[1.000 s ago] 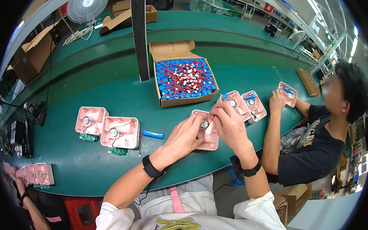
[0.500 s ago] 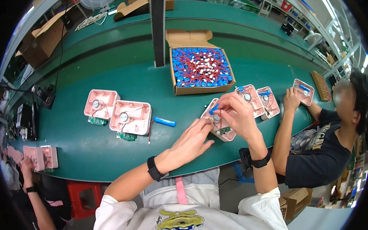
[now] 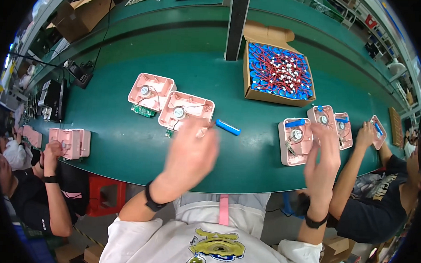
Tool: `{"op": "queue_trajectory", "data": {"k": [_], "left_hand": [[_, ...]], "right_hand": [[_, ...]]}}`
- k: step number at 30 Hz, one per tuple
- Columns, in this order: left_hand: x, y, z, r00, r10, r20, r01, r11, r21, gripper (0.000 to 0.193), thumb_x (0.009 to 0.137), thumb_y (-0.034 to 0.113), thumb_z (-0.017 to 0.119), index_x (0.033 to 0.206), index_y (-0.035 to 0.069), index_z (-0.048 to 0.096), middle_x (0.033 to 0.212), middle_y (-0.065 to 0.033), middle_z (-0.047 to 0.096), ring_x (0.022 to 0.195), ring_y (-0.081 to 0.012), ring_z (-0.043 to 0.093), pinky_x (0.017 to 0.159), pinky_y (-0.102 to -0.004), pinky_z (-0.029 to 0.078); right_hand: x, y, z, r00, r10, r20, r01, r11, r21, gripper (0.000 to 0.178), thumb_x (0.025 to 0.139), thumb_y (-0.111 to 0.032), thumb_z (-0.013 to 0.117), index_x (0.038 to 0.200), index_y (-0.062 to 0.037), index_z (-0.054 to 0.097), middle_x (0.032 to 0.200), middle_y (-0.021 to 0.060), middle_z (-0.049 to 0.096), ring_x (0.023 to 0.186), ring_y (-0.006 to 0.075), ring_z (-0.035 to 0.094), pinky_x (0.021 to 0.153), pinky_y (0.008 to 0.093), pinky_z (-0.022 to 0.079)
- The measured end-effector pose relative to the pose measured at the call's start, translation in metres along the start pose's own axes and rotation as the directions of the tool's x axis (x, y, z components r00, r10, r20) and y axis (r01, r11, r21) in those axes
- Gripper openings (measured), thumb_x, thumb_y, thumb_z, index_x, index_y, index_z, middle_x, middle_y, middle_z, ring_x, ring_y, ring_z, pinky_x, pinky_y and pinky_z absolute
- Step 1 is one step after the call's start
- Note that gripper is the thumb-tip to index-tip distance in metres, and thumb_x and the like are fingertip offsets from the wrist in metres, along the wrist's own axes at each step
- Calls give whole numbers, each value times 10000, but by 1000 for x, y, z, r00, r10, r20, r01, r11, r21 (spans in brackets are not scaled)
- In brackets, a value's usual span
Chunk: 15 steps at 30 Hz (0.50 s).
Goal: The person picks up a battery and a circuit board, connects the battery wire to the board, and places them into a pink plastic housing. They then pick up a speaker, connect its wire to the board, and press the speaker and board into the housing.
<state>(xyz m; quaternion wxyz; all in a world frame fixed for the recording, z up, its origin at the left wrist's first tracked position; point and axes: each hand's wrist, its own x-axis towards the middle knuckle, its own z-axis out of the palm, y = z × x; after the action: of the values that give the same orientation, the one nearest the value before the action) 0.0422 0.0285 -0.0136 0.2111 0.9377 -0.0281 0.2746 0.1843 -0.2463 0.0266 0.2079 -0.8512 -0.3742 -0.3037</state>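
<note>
My left hand [image 3: 192,151], smeared by motion, is over the near edge of a pink plastic housing [image 3: 188,102] with a round speaker and a green circuit board; its fingers cannot be made out. Just right of that hand lies a loose blue battery [image 3: 228,127] on the table. My right hand [image 3: 323,163], slightly blurred, has its fingers stretched and apart, holding nothing visible. It is beside another pink housing [image 3: 288,148], where a blue battery [image 3: 294,123] lies across the top above the speaker. A second open housing [image 3: 149,80] with a green board stands at the left.
An open cardboard box [image 3: 276,96] of blue batteries with red wires stands beside a metal post [image 3: 237,30]. More pink housings with batteries [image 3: 343,120] stand to the right. Co-workers' hands [image 3: 365,137] hold housings at both sides. Black devices [image 3: 51,100] are at the far left.
The view has turned left. My left hand has moved from the right-hand housing to the left one. My right hand has let go of the blue battery, which now lies in that housing.
</note>
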Motion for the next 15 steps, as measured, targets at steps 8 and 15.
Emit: {"op": "queue_trajectory", "data": {"k": [8, 15], "left_hand": [[-22, -39, -24, 958, -282, 60, 269, 949, 164, 304, 826, -11, 778, 1125, 21, 733, 1313, -154, 614, 1132, -390, 577, 949, -472, 521], [-32, -45, -11, 958, -268, 98, 270, 963, -7, 219, 838, -62, 747, 1038, 24, 762, 1320, -155, 611, 1120, -386, 586, 939, -462, 532]], "right_hand": [[7, -88, 130, 912, -177, 370, 43, 939, 342, 506, 883, 3, 690, 1372, 22, 560, 1254, 213, 657, 1077, 407, 665, 943, 481, 562], [1, -82, 91, 702, -1, 712, -124, 985, 123, 402, 874, 14, 684, 1265, -4, 596, 1165, 182, 628, 1078, 381, 628, 925, 487, 551]]}}
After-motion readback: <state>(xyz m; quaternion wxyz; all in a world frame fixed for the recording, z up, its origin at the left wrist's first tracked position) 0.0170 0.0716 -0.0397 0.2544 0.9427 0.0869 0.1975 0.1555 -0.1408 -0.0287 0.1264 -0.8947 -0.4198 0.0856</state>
